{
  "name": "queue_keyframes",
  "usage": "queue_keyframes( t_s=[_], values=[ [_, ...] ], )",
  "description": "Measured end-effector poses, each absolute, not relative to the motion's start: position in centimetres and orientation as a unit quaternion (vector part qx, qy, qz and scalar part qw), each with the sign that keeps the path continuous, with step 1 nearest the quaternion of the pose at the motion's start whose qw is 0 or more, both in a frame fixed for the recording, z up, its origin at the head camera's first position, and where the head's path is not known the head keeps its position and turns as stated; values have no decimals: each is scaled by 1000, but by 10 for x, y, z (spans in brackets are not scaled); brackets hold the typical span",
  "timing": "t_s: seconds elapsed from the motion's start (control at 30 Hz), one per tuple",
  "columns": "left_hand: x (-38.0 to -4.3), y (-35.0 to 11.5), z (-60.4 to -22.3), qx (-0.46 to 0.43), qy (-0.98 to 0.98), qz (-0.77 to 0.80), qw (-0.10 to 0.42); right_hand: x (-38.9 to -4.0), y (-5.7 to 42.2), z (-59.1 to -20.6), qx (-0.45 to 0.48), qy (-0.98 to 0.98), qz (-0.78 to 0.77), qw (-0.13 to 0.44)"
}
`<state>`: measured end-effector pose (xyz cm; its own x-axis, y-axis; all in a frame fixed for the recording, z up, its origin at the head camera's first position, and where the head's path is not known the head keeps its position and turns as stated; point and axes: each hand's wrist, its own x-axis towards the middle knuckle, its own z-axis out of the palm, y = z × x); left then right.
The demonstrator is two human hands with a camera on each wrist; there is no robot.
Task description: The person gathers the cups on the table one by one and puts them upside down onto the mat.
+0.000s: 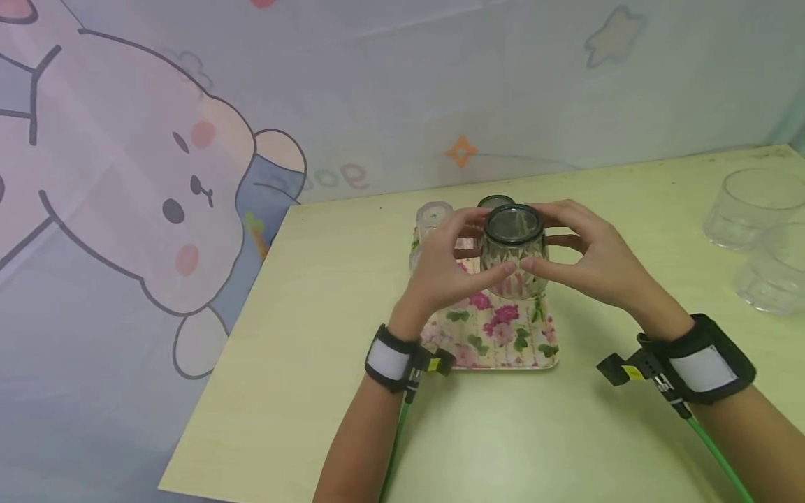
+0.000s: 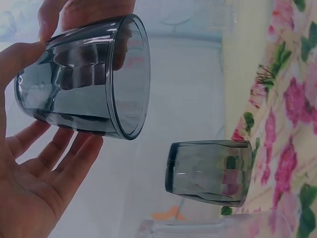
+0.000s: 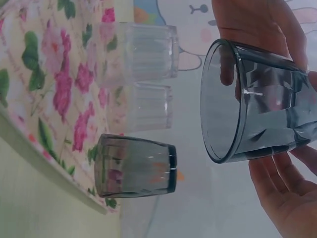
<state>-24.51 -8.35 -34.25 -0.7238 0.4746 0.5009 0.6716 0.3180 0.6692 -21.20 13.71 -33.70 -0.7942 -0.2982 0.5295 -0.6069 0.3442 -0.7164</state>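
Note:
Both hands grip one smoky grey faceted glass (image 1: 514, 227) between them, above a flower-patterned tray (image 1: 465, 353). My left hand (image 1: 448, 265) holds its left side and my right hand (image 1: 594, 265) its right side, thumbs at the front. The glass is upside down; its mouth faces the tray in both wrist views. A second grey glass (image 2: 210, 173) stands mouth down on the tray behind it. Beside that one, the right wrist view has a clear glass (image 3: 151, 52) and another clear glass (image 3: 146, 106), also inverted on the tray.
Two clear glass tumblers (image 1: 776, 276) stand at the right of the pale yellow table (image 1: 302, 335). A cartoon-printed cloth (image 1: 390, 91) hangs behind the table and along its left side. Green cables (image 1: 717, 454) run from the wrist cameras along both forearms.

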Motion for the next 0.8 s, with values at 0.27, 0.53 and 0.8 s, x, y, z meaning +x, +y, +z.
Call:
queue_keyframes(
  t_s=[0.27,0.53,0.8],
  values=[
    [-253,-82,-353,-346,-830,-430,83,-224,139,-350,257,-834,478,104],
    [-254,-79,-357,-294,-875,-383,43,-233,138,-363,239,-850,464,67],
    [-255,-76,-363,-263,-888,-378,14,-238,137,-375,250,-850,462,42]
  ],
)
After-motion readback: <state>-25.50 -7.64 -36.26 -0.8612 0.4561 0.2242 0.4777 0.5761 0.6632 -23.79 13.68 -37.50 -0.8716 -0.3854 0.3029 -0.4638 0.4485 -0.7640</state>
